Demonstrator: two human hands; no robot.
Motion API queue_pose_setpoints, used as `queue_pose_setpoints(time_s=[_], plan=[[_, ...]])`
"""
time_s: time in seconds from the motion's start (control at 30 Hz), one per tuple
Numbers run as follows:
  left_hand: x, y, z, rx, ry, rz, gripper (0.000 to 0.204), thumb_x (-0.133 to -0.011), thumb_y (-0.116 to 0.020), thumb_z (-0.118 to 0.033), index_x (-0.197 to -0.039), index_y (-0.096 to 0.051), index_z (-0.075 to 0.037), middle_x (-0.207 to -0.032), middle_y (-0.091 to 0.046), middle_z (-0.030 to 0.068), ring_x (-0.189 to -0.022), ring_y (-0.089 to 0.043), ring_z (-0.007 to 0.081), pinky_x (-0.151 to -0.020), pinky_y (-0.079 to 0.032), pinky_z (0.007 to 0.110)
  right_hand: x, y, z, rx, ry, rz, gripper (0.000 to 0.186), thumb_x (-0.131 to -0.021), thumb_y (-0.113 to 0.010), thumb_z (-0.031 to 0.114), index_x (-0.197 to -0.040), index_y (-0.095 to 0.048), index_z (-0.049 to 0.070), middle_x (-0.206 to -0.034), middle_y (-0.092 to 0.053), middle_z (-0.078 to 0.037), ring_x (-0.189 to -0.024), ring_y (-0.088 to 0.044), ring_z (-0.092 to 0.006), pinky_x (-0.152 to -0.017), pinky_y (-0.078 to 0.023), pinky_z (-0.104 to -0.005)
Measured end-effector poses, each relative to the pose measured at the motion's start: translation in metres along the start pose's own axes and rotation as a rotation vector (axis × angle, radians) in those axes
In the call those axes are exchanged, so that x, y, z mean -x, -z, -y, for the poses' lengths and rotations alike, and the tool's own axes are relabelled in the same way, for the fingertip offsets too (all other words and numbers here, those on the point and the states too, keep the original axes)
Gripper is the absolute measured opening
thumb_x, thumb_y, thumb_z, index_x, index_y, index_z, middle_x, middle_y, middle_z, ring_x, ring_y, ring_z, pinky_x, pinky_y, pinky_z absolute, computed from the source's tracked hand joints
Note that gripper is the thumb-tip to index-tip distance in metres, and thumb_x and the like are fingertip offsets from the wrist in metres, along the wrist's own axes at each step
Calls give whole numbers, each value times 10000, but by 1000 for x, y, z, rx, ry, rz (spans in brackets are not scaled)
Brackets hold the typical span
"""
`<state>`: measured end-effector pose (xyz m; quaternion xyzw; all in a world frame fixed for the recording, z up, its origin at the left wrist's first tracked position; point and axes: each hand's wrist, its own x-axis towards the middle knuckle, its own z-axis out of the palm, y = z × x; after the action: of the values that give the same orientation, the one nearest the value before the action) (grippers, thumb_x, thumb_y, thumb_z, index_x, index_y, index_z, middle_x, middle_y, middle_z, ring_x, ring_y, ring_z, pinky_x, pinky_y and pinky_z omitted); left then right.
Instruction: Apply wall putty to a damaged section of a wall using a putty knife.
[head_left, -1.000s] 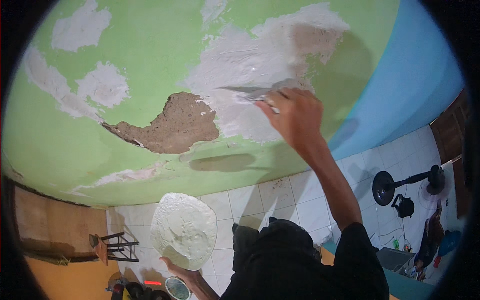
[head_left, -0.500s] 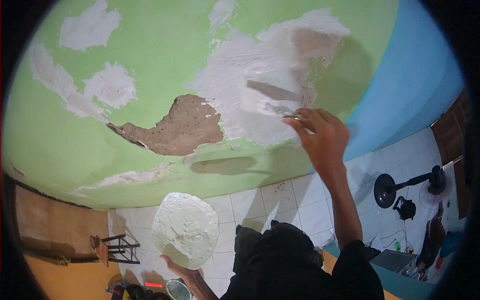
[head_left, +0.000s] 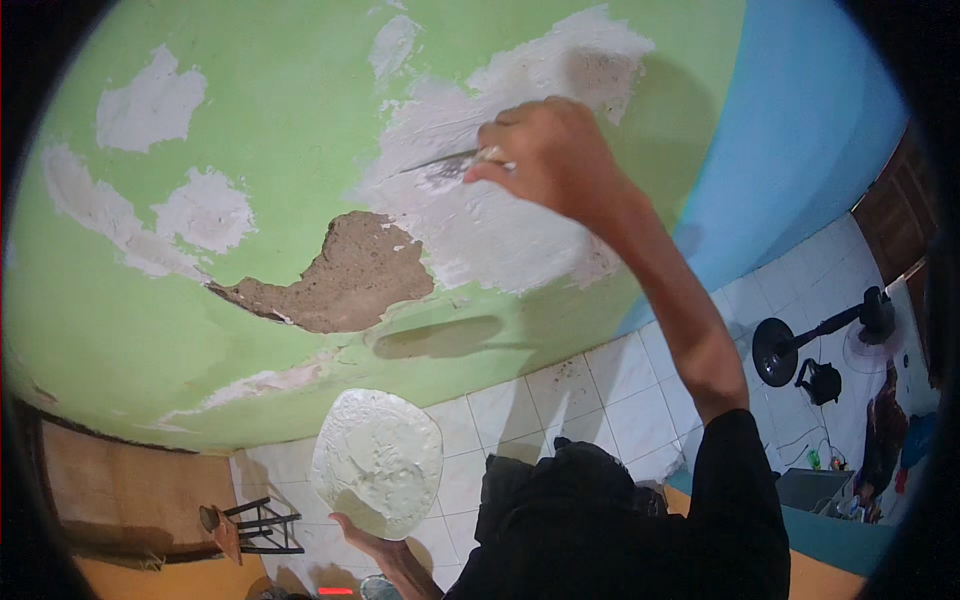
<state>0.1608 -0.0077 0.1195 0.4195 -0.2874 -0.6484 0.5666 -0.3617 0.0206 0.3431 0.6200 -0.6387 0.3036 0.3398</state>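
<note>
My right hand [head_left: 550,155] is closed around a putty knife whose thin blade [head_left: 438,160] lies almost edge-on against the wall, with white paste on it. It works on a large white plaster patch [head_left: 510,240] on the green wall [head_left: 290,120]. Low in front of me, my left hand [head_left: 385,553] supports a rounded white board [head_left: 436,450] spread with thick white paste. Its thumb shows beside the lower rim; the other fingers are hidden underneath. Left of the wet patch, a bare brown patch [head_left: 365,275] exposes rough wall.
More white patches [head_left: 155,100] mark the wall at left, and a blue section [head_left: 790,130] lies right. On the tiled floor [head_left: 510,405] are a wooden stool [head_left: 255,527] at left, a black stand fan [head_left: 775,352] and a black kettle [head_left: 820,382] at right.
My right hand has swept the putty knife up and left across the white patch, and its blade has turned almost edge-on. My left hand still holds the paste-covered board low.
</note>
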Motion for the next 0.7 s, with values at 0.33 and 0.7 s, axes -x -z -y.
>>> queue_pose_setpoints(time_s=[0.33,0.7], plan=[[-1,0,0,97,4,10,732,-1053,-297,-563,-1526,-312,-5,-1501,-437,202,-1353,-470,374,-1116,-413,541,61,104,-74,188,-409,-93,314,-794,-810,371,-851,-747,69,-772,-711,-98,-710,-685,-290,-651,-522,-372],[6,-19,0,104,-20,3,739,-1050,-309,-566,-1524,-308,0,-1494,-447,197,-1345,-478,370,-1109,-417,539,64,-8,37,-234,-435,-294,286,-719,-880,324,-773,-731,86,-789,-728,-67,-740,-697,-257,-647,-508,-375]])
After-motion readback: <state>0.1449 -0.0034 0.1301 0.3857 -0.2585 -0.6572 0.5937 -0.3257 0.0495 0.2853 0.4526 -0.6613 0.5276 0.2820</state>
